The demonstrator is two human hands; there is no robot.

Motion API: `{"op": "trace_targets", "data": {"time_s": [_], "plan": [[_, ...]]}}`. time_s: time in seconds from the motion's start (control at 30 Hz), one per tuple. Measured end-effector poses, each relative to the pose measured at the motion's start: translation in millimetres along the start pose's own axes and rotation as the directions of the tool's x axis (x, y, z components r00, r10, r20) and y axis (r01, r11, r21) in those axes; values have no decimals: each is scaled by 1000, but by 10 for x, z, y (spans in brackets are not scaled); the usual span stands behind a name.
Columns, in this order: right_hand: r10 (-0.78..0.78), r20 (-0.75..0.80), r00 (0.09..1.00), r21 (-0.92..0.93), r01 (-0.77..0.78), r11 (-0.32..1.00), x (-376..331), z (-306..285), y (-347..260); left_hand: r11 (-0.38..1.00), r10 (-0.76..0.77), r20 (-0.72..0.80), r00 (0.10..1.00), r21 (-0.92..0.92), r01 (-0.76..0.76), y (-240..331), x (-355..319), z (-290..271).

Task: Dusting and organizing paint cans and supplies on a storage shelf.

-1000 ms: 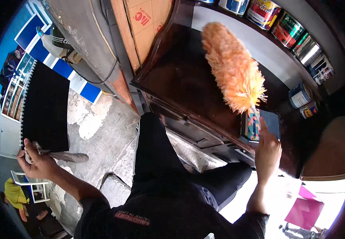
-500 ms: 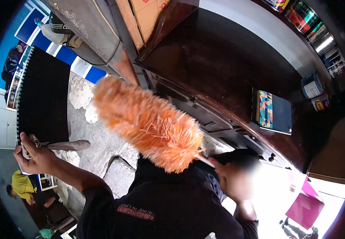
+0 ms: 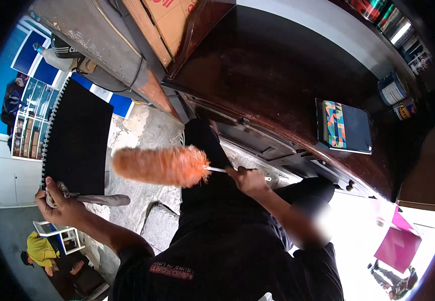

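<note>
My left hand [image 3: 60, 204] grips the lower edge of a black spiral-bound notebook [image 3: 79, 135], held out at the left. A pale crumpled cloth [image 3: 104, 200] is bunched in the same hand, one end trailing to the right. My right hand [image 3: 250, 180] is closed around the thin white handle of an orange fluffy duster [image 3: 159, 165]. The duster's head points left toward the notebook, apart from it, and looks blurred. On the dark wooden cabinet top [image 3: 262, 55] lies a dark notebook [image 3: 353, 128] with a colourful patterned strip, beyond my right hand.
Several tins [image 3: 393, 89] stand along the cabinet's back right. A cardboard box [image 3: 169, 22] is at the top, beside a grey post [image 3: 97, 35]. A person in yellow [image 3: 41, 249] sits at lower left; another person [image 3: 393, 281] is at lower right, near a pink panel [image 3: 398, 248].
The duster has swung lower and now lies nearly level, its head farther from the camera. My right hand has moved up and left. The black notebook has shifted slightly right and down.
</note>
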State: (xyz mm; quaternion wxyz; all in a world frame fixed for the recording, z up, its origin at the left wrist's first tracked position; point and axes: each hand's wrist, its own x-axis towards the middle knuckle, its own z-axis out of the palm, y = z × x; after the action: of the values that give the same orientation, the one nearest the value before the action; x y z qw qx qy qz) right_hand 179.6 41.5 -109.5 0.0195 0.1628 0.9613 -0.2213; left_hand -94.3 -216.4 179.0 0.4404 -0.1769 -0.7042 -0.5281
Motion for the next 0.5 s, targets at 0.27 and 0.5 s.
{"op": "trace_targets", "data": {"time_s": [0.27, 0.5], "plan": [[382, -67, 922, -46, -385, 922, 137, 183, 307, 996, 42, 59, 997, 75, -47, -135, -98, 60], [116, -197, 974, 50, -108, 993, -600, -1442, -197, 986, 133, -135, 982, 116, -118, -10, -98, 317]]}}
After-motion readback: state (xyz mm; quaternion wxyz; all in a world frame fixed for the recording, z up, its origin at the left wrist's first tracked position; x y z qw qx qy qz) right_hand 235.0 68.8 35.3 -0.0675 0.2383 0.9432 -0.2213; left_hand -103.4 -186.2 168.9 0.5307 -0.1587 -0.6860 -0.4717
